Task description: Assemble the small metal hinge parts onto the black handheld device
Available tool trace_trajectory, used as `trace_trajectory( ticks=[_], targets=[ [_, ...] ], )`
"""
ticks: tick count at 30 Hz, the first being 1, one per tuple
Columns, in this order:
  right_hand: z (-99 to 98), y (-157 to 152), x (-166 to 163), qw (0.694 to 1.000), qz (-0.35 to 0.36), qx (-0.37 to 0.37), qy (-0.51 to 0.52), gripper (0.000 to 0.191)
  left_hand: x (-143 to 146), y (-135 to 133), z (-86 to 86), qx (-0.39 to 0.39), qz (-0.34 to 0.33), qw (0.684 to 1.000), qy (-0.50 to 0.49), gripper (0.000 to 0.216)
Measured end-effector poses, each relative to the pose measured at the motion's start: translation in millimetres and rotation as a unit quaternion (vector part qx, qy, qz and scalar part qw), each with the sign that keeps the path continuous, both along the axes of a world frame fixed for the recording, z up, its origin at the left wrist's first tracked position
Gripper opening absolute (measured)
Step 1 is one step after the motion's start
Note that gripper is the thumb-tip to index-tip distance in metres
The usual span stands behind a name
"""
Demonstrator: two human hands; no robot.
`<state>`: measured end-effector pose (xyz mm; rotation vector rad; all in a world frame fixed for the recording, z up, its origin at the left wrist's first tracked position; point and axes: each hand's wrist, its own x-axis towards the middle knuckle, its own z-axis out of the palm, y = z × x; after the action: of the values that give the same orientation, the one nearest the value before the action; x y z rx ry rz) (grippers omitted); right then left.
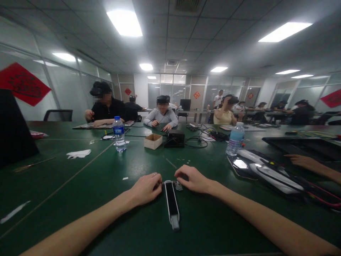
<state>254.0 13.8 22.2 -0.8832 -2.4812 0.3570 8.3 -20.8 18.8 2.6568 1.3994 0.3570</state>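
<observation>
A long, narrow device (172, 202) with a black face, white edges and a grey end piece lies on the green table in front of me. My left hand (146, 188) rests at the left of its far end, fingers curled together; whatever they may hold is hidden. On the other side, my right hand (194, 179) is bent with thumb and fingertips drawn in, and I cannot make out anything between them. Small silvery metal pieces (178, 186) lie beneath the right fingers, beside the device's far end.
A cardboard box (153, 141) and a black device (174, 138) stand ahead. Water bottles stand left (119, 135) and right (235, 139). White-and-black equipment (274, 174) lies right, near another person's hand (306, 163). Several people sit across the table. A paper scrap (125, 178) lies left.
</observation>
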Motion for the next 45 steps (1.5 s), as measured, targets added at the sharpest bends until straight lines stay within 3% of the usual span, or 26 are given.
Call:
trace_trajectory(
  ticks=[21,36,45],
  targets=[
    [-12.3,0.2,-3.3,0.997,0.054,0.036,0.041,0.022,2.1,-2.0,4.0,0.004,0.0,1.0,0.008,0.011],
    [-10.1,0.3,-1.2,0.995,0.056,0.034,0.071,0.014,1.1,-0.4,2.5,0.002,-0.01,1.0,0.003,0.012],
    [-6.7,-1.4,0.2,0.995,0.07,0.035,0.059,0.02,1.3,-0.6,2.1,0.005,-0.006,1.0,0.006,0.012]
  ],
)
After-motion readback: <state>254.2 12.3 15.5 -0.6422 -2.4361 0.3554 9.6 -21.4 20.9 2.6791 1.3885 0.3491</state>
